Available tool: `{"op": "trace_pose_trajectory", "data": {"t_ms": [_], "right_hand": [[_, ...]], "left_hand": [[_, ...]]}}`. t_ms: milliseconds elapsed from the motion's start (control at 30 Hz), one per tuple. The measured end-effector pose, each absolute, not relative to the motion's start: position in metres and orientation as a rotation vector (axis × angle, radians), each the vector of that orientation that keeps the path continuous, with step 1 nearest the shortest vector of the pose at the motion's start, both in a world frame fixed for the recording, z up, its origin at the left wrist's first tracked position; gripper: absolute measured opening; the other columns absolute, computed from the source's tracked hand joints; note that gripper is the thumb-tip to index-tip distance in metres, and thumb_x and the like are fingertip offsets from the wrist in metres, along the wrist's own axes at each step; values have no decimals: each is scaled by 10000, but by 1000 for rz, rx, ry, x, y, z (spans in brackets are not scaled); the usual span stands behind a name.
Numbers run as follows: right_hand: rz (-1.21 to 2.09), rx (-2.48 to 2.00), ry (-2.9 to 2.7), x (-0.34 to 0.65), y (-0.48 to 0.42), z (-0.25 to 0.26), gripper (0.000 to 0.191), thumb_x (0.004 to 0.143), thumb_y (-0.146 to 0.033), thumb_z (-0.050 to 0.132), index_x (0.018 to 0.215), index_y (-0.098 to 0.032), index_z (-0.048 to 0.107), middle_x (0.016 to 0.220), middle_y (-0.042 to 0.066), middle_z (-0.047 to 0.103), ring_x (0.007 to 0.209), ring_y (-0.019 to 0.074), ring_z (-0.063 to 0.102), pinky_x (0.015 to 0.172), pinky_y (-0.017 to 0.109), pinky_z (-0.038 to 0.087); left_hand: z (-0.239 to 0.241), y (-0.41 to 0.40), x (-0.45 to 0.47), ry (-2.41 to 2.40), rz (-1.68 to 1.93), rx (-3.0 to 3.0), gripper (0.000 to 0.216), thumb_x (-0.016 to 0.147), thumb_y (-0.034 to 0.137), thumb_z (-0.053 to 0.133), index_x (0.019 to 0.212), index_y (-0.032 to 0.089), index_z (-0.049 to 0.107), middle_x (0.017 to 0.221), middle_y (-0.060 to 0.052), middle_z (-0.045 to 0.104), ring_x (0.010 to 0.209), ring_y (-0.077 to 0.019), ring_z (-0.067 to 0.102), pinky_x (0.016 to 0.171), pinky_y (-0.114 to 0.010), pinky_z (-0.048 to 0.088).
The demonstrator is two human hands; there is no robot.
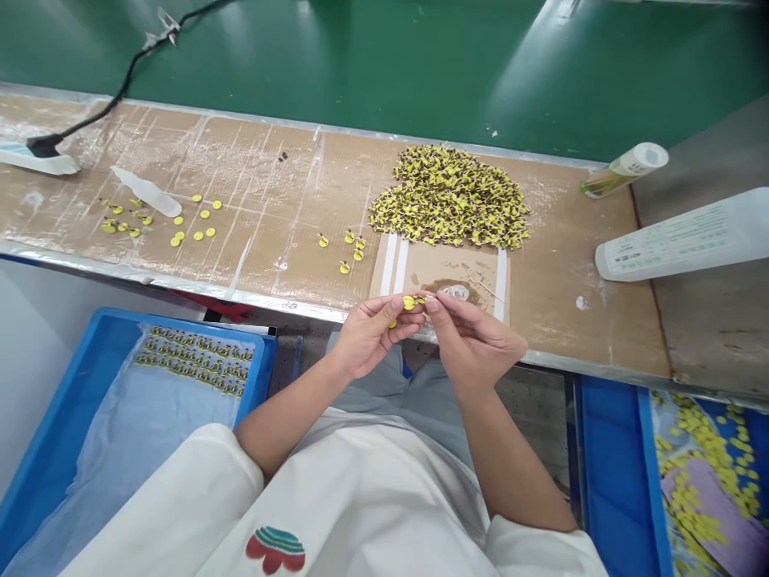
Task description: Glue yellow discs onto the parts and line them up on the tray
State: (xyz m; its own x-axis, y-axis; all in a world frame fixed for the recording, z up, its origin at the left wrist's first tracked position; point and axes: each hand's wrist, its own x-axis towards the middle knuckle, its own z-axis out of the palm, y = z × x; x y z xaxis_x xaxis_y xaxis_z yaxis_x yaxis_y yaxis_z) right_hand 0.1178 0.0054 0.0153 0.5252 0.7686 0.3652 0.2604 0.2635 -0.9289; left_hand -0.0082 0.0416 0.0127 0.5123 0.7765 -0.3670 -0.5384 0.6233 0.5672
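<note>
Over the bench's front edge, my left hand [371, 335] pinches a small yellow disc [409, 303]. A second yellow disc shows lower, by its curled fingers. My right hand [474, 336] meets it from the right, thumb and forefinger closed at a small dark and yellow figure [422, 299] against the disc. Whether the two parts are joined cannot be made out. Just behind my hands lies a cardboard sheet [444, 264] with a clear blob [456, 292] on a wet brown patch and a thin stick [489, 292]. A large heap of yellow and dark figures [450, 196] rises behind it.
Several figures on discs [344, 267] stand left of the sheet. Loose yellow discs [205, 214] lie near a white plastic bottle [147, 192]. A big bottle [685, 236] and a tube [628, 170] are at right. Blue trays [259, 377] hold rows of figures at left, yellow discs [697, 505] at right.
</note>
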Motion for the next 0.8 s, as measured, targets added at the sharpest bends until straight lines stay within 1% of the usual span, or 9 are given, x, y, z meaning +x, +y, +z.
{"op": "trace_pose_trajectory", "data": {"t_ms": [100, 233, 533, 800], "right_hand": [[425, -1309, -1022, 117, 5, 16, 203, 745, -177, 771, 941, -230, 753, 905, 17, 756, 750, 191, 727, 722, 342, 631], [409, -1299, -1056, 118, 6, 16, 229, 739, -146, 771, 945, -243, 754, 908, 10, 756, 744, 185, 726, 712, 326, 627], [383, -1311, -1160, 125, 4, 11, 264, 730, -141, 770, 964, -262, 750, 930, 9, 753, 764, 211, 728, 732, 368, 631], [309, -1294, -1256, 127, 5, 13, 273, 734, -145, 768, 976, -268, 745, 926, 3, 754, 748, 198, 730, 708, 332, 633]], "left_hand": [[12, 41, -8, 647, 816, 412, 257, 806, 327, 704, 994, 156, 742, 893, -53, 754, 778, -93, 705, 750, -151, 559], [12, 42, -8, 656, 821, 420, 268, 797, 330, 712, 997, 153, 741, 883, -55, 752, 780, -95, 704, 759, -156, 560], [11, 43, -9, 669, 822, 413, 304, 766, 331, 741, 997, 134, 740, 873, -60, 749, 780, -92, 700, 753, -144, 557], [12, 44, -10, 697, 816, 400, 333, 728, 343, 773, 983, 131, 742, 867, -65, 752, 745, -94, 700, 741, -157, 558]]}}
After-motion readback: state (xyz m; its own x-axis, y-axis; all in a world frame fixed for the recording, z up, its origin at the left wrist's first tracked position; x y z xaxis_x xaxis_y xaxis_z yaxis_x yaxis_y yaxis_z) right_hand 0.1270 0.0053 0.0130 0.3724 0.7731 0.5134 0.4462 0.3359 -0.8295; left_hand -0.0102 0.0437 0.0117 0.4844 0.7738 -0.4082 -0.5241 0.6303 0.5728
